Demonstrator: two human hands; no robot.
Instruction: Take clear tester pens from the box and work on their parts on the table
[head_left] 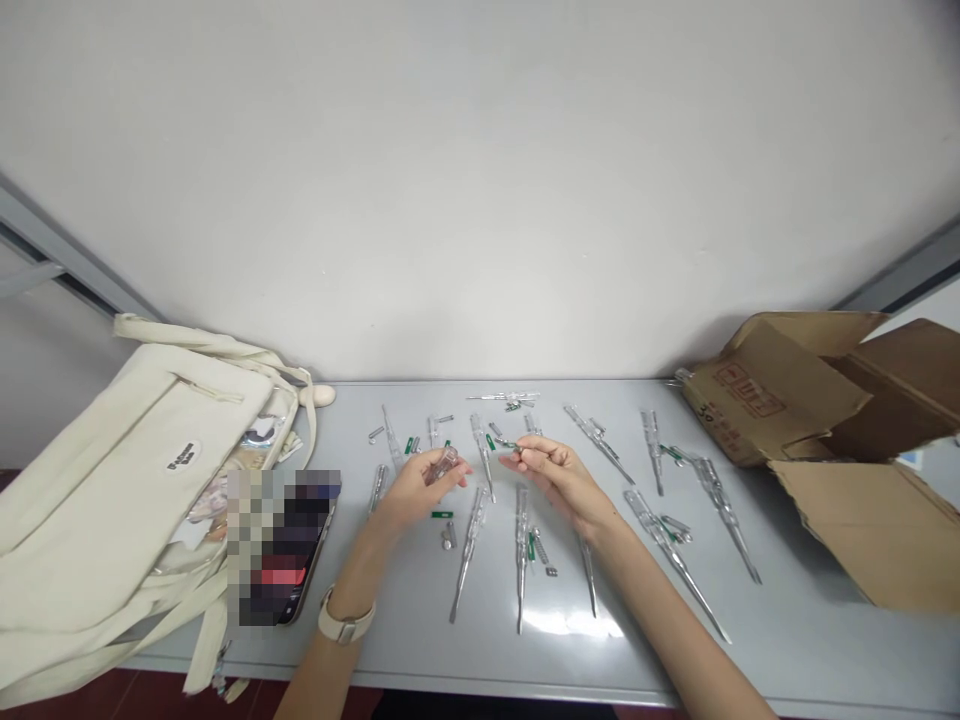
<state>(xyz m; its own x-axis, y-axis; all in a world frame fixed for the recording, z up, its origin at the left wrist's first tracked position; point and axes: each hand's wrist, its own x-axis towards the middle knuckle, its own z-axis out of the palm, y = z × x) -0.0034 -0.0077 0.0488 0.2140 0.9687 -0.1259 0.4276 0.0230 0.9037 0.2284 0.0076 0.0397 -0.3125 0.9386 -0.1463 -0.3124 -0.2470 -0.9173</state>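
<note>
My left hand (414,490) is closed around a clear tester screwdriver handle (445,462); the rest of that tool is hidden. Between the thumb and fingertips of my right hand (561,480) is a small green circuit board (511,445), pinched and pointing left. Several clear-handled tester screwdrivers with metal blades lie around both hands, one (471,540) just below the left and another (522,545) below the right. Beside them are loose springs (541,546), green circuit boards (442,514) and tiny metal parts (552,572).
A cream bag (112,480) covers the left end of the grey table (420,640), with a phone (300,550) beside it, partly pixelated. An open cardboard box (750,400) stands at the right, one flap spread toward the front. A white wall (480,200) rises behind.
</note>
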